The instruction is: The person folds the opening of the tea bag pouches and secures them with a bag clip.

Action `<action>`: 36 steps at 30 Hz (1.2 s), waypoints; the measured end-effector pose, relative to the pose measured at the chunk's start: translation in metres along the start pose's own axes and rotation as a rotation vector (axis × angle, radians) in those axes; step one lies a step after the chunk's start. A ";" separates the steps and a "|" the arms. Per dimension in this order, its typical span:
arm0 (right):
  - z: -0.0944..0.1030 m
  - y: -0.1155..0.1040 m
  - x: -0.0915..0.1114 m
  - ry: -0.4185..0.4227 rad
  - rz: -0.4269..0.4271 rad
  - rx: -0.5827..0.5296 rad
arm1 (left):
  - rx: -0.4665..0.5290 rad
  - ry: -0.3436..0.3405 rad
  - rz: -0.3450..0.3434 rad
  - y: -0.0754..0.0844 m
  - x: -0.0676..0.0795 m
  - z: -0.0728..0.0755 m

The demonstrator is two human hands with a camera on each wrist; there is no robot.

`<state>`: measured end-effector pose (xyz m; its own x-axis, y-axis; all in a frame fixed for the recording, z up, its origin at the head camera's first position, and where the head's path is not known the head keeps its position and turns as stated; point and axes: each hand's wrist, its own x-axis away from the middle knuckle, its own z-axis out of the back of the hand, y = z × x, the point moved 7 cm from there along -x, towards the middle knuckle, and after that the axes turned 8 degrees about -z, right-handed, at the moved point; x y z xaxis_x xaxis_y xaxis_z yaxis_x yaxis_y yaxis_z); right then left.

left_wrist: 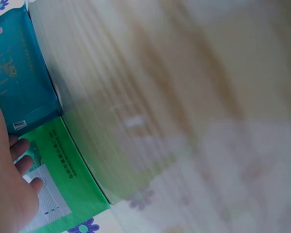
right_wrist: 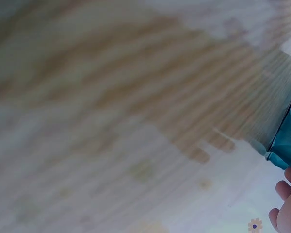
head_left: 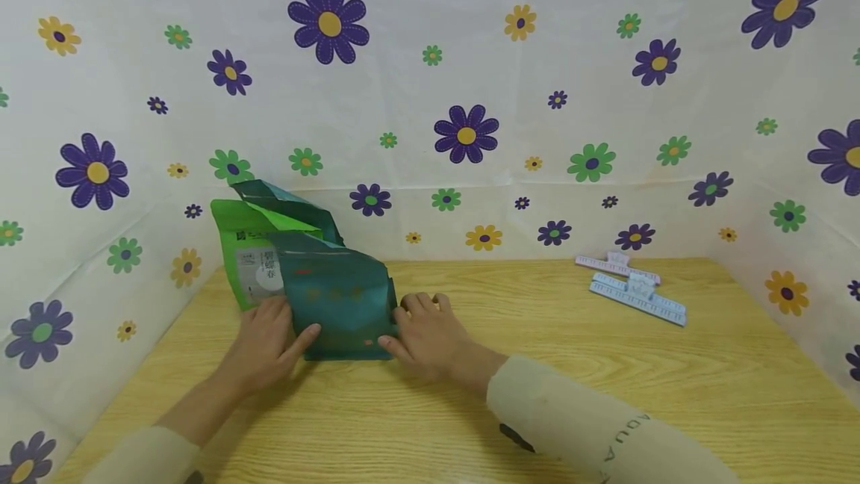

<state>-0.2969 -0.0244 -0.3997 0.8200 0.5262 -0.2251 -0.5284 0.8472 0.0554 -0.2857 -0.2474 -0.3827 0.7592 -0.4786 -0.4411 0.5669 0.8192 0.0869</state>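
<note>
A dark teal tea bag (head_left: 343, 312) stands upright on the wooden table, left of the middle, between both hands. My left hand (head_left: 267, 338) holds its left side, thumb on the front face and fingers beside the green bag. At its lower right corner my right hand (head_left: 430, 334) grips it, thumb in front and fingers along the side. Partly behind it, a bright green tea bag (head_left: 245, 264) with a grey label leans left. Another teal panel (head_left: 295, 200) rises behind; I cannot tell whether it is a separate bag. Several right fingertips (right_wrist: 283, 189) show beside the teal bag in the right wrist view.
On the table's far right lie a pink ruler clip (head_left: 614, 267) and a blue ruler clip (head_left: 638, 296). White cloth with printed flowers (head_left: 463, 133) surrounds the wooden table (head_left: 537, 364) at the back and both sides.
</note>
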 end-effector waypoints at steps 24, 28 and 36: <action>-0.015 0.043 0.024 0.003 -0.042 -0.035 | 0.039 -0.088 -0.010 0.027 -0.028 -0.044; -0.020 0.052 0.030 0.005 -0.047 -0.046 | 0.055 -0.100 -0.010 0.034 -0.034 -0.053; -0.023 0.068 0.041 -0.007 -0.048 -0.059 | 0.073 -0.140 0.004 0.047 -0.044 -0.068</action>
<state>-0.3046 0.0532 -0.4275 0.8462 0.4855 -0.2196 -0.5002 0.8658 -0.0128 -0.3141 -0.1666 -0.4204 0.7955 -0.5194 -0.3120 0.5820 0.7983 0.1549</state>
